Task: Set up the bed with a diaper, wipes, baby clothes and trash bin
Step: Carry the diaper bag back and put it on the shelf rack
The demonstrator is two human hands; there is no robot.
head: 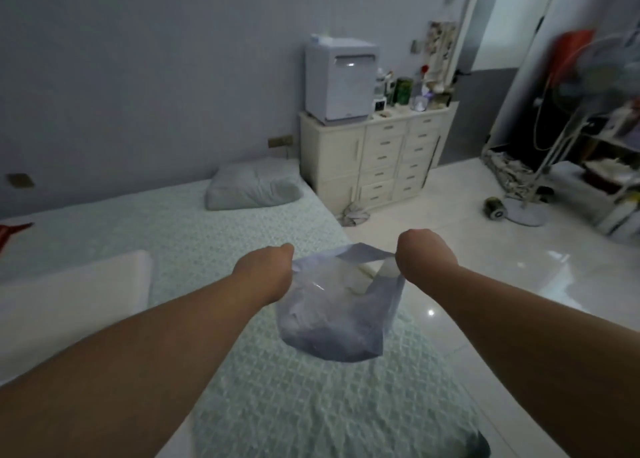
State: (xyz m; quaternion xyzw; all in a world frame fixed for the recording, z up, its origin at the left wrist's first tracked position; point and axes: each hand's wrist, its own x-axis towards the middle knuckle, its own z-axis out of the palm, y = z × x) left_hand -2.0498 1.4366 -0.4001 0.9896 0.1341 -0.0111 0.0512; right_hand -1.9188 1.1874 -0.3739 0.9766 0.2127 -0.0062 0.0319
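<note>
A translucent bluish plastic bag (332, 322) hangs between my two hands above the right edge of the bed (214, 249). My left hand (266, 270) grips the bag's left rim, and my right hand (424, 256) grips its right handle, pulling the mouth apart. Something pale lies inside the bag; I cannot tell what it is. The bed has a light green patterned cover. My fingers are hidden behind the backs of my hands.
A white folded pad (69, 305) lies on the bed at the left, a grey pillow (252, 189) at its head. A cream chest of drawers (377, 159) with a white appliance (339, 79) stands beyond. A standing fan (540, 180) and clutter occupy the glossy floor at right.
</note>
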